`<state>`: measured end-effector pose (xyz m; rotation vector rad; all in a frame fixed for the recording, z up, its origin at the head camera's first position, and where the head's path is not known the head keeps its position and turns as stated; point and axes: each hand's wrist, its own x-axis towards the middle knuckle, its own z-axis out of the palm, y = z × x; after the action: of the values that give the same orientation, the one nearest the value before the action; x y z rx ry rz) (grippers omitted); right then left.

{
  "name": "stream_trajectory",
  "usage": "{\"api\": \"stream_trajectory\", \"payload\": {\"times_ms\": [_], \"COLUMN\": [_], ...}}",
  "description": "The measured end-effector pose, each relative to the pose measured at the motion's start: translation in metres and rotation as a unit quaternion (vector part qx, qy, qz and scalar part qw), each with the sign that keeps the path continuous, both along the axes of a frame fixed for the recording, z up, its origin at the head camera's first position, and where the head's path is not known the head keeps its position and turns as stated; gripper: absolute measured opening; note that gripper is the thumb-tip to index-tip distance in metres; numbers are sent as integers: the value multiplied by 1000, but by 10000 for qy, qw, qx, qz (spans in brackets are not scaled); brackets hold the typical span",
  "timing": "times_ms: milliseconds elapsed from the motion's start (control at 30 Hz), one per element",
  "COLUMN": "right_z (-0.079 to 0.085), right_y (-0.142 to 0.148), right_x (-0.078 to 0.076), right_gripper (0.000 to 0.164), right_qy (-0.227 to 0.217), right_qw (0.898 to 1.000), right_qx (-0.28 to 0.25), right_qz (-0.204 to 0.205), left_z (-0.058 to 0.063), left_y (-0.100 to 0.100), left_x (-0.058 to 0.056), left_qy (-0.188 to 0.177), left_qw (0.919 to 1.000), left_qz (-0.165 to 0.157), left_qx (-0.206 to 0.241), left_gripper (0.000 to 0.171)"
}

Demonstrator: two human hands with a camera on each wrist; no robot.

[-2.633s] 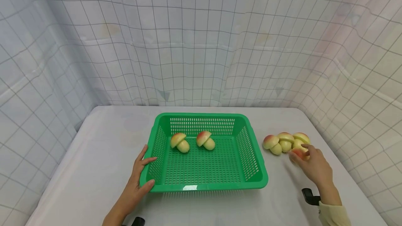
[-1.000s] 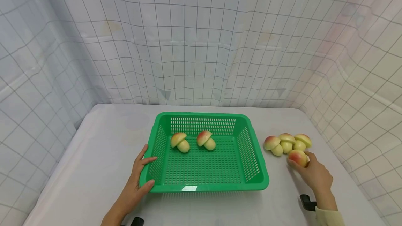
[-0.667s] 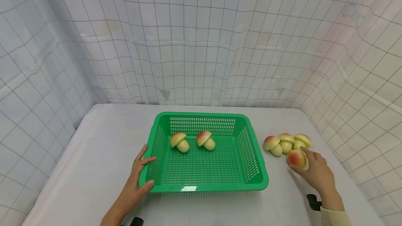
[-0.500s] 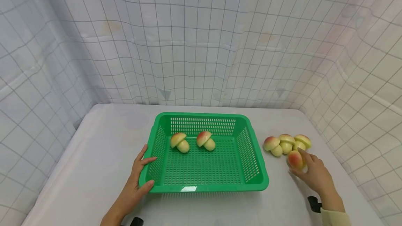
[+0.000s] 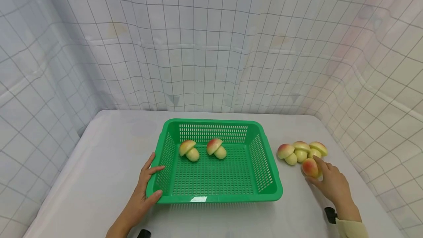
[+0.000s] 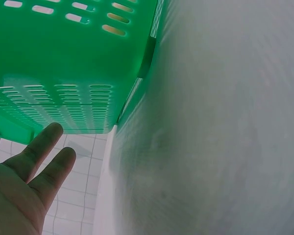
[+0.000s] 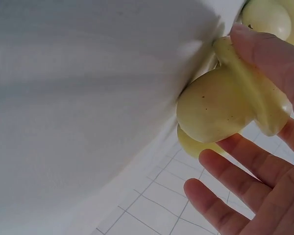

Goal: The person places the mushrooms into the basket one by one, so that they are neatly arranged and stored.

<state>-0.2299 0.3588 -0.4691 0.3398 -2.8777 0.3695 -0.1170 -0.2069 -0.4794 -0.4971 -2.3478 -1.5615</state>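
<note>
In the head view, the left hand rests at the near left corner of a green plastic basket, its fingers spread, with thumb and one finger over the rim. Two toy mushrooms with red-yellow caps lie inside the basket, on the far side of its floor. To the right of the basket, the right hand pinches another toy mushroom between thumb and index finger. The right wrist view shows the thumb on the cap of this mushroom, while the other fingers reach out past its stem.
Behind the right hand, three more toy mushrooms lie side by side on the white-covered table. Grid-patterned white curtains hang at the back and both sides. A black wrist device sits below the right hand.
The right hand has shifted its grip slightly on the pinched mushroom, whose red cap has turned a little and moved slightly left. The left hand and basket have stayed in place.
</note>
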Motion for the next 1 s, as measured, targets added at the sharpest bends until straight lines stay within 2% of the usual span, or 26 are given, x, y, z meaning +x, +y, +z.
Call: {"api": "stream_trajectory", "payload": {"times_ms": [200,533,733,1000], "right_z": [0,2,7,13], "right_y": [-1,-4,-6,-12], "right_x": [-3,-4,-2,4], "right_gripper": [75,84,92,84], "right_qy": [109,-206,-376,73], "right_qw": [9999,9991,9965,9942], "right_qx": [30,-20,-93,-314], "right_qz": [-69,-383,-745,-1027], "left_z": [0,1,0,0], "left_y": [0,1,1,1], "left_x": [0,0,-1,0], "left_qy": [-15,-31,-20,42], "left_qw": [10000,10000,10000,10000], "left_qz": [16,12,13,-4], "left_qx": [21,61,47,48], "left_gripper": [58,58,58,58]}}
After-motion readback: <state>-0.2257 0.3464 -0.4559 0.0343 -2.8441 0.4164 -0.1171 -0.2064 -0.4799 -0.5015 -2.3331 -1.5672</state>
